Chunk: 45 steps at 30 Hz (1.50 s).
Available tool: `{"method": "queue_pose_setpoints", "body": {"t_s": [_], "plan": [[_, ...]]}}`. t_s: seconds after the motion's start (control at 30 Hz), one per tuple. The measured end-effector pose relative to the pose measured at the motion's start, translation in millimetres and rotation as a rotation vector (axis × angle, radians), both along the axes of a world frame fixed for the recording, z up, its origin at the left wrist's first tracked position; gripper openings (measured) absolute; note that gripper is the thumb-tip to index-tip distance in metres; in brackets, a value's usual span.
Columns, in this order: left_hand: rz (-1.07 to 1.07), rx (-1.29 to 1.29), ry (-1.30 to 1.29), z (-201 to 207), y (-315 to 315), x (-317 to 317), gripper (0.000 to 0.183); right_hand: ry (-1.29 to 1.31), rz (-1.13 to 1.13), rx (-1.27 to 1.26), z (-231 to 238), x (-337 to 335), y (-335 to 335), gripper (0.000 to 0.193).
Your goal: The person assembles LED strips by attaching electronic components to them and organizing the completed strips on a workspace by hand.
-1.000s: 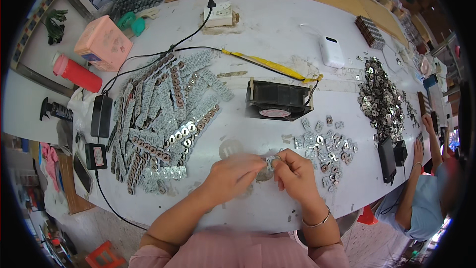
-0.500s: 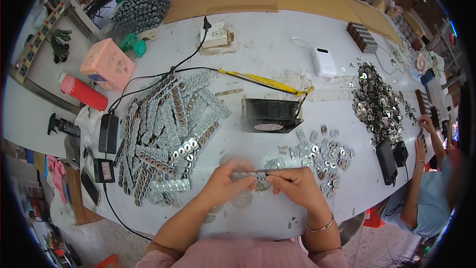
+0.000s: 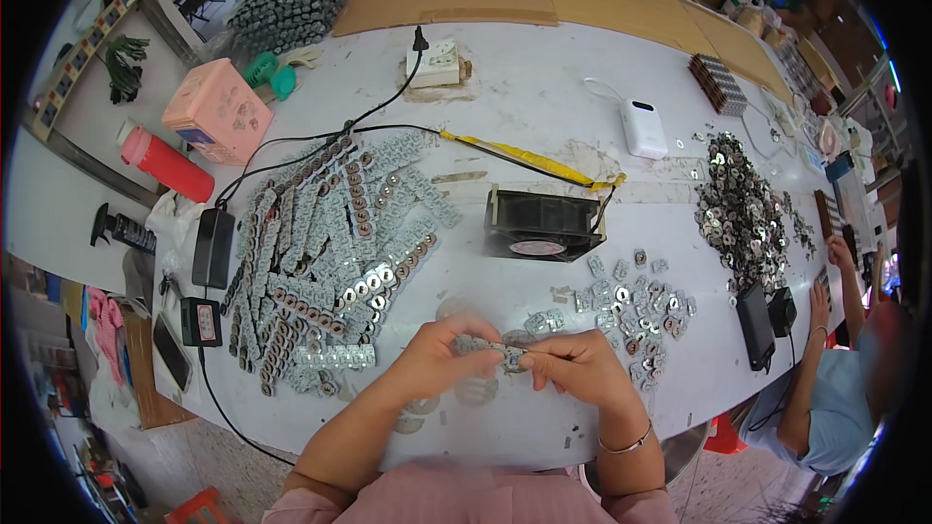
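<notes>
While tabletop [image 3: 553, 417] spreads wide, heap of metal strips [image 3: 325, 252] covers its left part, lower layers buried. Black fan [image 3: 544, 221] stands near middle, inside too dark to make out. Left hand [image 3: 432, 357] and right hand [image 3: 578, 363], fingers closed on short metal strip [image 3: 510, 356] between them, over near part of tabletop. Strip grey, narrow, partly masked by fingers; fine detail too small to tell.
</notes>
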<state>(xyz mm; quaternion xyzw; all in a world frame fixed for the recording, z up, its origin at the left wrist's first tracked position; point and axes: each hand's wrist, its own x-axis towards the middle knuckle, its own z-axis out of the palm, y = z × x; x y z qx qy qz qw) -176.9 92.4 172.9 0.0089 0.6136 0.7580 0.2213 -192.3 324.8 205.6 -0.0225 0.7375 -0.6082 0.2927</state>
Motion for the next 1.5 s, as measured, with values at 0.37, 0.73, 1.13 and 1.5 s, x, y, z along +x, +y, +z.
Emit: {"method": "queue_pose_setpoints", "body": {"t_s": [0.37, 0.73, 1.13, 1.5], "plan": [[0.075, 0.117, -0.053, 7.1, 13.4, 2.8, 0.017, -0.132, -0.126, -0.338, -6.3, 4.7, -10.4, 0.014], [0.278, -0.378, 0.565, 0.3, 25.9, 5.2, 0.019, 0.137, -0.215, -0.11, -7.9, 4.6, -19.3, 0.015], [0.119, -0.468, 0.569, 8.3, 36.0, 8.9, 0.015, 0.017, -0.331, -0.111, -10.2, 2.0, -6.0, 0.015], [0.26, -0.388, 0.559, 0.9, 29.8, 8.0, 0.013, -0.061, -0.27, -0.194, -11.1, 5.0, -13.9, 0.014]]}}
